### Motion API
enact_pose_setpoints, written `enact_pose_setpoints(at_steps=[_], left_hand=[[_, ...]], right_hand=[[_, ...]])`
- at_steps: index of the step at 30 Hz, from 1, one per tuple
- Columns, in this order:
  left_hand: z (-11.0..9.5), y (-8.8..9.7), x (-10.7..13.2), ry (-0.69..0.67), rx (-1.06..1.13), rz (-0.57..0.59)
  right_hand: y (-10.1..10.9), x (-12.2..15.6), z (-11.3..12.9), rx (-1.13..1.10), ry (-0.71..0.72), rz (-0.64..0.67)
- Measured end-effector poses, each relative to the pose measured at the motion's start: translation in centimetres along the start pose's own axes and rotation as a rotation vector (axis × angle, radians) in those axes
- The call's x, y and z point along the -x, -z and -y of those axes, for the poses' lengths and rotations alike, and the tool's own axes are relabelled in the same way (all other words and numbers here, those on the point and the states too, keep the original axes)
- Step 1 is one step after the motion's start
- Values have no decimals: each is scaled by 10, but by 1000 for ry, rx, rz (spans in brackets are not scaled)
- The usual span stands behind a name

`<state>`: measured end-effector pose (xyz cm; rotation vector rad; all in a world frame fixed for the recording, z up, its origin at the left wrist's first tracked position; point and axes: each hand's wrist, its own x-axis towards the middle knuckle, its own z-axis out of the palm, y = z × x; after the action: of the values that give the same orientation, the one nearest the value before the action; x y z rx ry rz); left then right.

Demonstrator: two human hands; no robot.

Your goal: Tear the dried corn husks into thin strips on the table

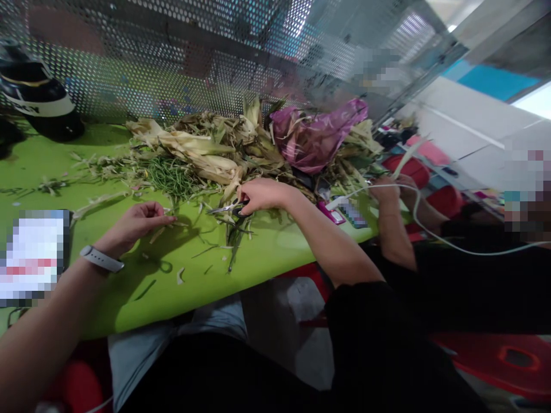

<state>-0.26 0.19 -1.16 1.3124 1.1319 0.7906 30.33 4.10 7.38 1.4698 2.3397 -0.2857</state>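
Note:
My right hand point(260, 195) is closed on a small pair of scissors point(226, 209) whose blades point left over the green table point(129, 287). My left hand point(140, 221), with a white band on the wrist, pinches a thin strip of dry leaf point(161, 231) flat against the table. Cut green stems point(235, 238) lie just below the scissors. A heap of corn husks point(202, 152) and green stalks point(170, 175) lies beyond both hands.
A pink plastic bag point(316, 137) sits on the heap. Another person's hand point(387, 189) rests at the table's right end by a white cable point(430, 229). A phone point(32, 255) lies at left, a dark helmet point(41, 97) far left, perforated metal panel point(193, 51) behind.

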Motion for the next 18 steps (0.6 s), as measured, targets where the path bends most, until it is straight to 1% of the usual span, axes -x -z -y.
enact_pose_setpoints(at_steps=[3, 5, 6, 8, 10, 14, 18], left_hand=[[-3, 1, 1, -9, 56, -75], [-5, 1, 3, -3, 97, -91], [-5, 1, 3, 1, 110, -93], [-5, 1, 4, 6, 125, -96], [-4, 1, 3, 7, 144, -109], [-1, 3, 1, 2, 200, -121], [-2, 3, 0, 7, 241, -106]], right_hand=[[-9, 6, -7, -144, 96, -9], [-19, 6, -4, -207, 161, -82], [-25, 5, 0, -203, 196, -123], [-38, 1, 10, -189, 196, -222], [-48, -4, 23, -208, 181, -262], [-59, -16, 42, -228, 200, -275], [-64, -24, 54, -224, 220, -289]])
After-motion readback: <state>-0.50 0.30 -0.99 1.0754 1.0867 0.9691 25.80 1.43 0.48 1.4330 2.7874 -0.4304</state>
